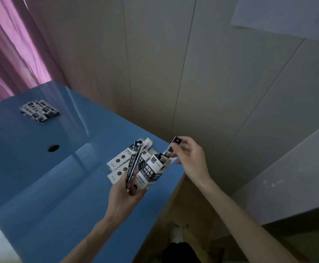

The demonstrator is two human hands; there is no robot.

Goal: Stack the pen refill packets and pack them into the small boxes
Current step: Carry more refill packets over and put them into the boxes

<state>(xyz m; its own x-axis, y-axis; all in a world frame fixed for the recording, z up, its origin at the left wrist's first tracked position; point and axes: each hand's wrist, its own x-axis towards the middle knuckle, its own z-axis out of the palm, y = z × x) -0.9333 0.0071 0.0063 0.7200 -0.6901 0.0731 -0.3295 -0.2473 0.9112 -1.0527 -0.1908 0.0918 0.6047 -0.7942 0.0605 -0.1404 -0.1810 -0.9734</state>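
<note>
1. Head view, writing: the open box [148, 174] has a white and black face with large Chinese characters in a black band; they are too blurred to read with certainty. The closed boxes [125, 160] lying behind it show small round marks and small print that cannot be read.
2. Left hand [125, 194]: its fingers are curled round the bottom of the open box, holding it tilted with the mouth up and to the right, and they also hold a loose refill packet [133, 164] against the box's left side.
3. Right hand [190, 154]: thumb and fingers pinch the top of a second packet [172, 149], whose lower end sits inside the mouth of the open box.
4. Surface: a glossy blue table [41, 177] with a round hole [53, 148] in it; hands and boxes are near its right edge.
5. Room: pale panelled wall [174, 63] behind, pink curtain [12, 50] at the left.
6. Count: at least two closed boxes lie flat just behind the held one, with more partly hidden; the exact number cannot be told. One pile of packets [39, 111] lies at the far left of the table, well apart from the hands.
</note>
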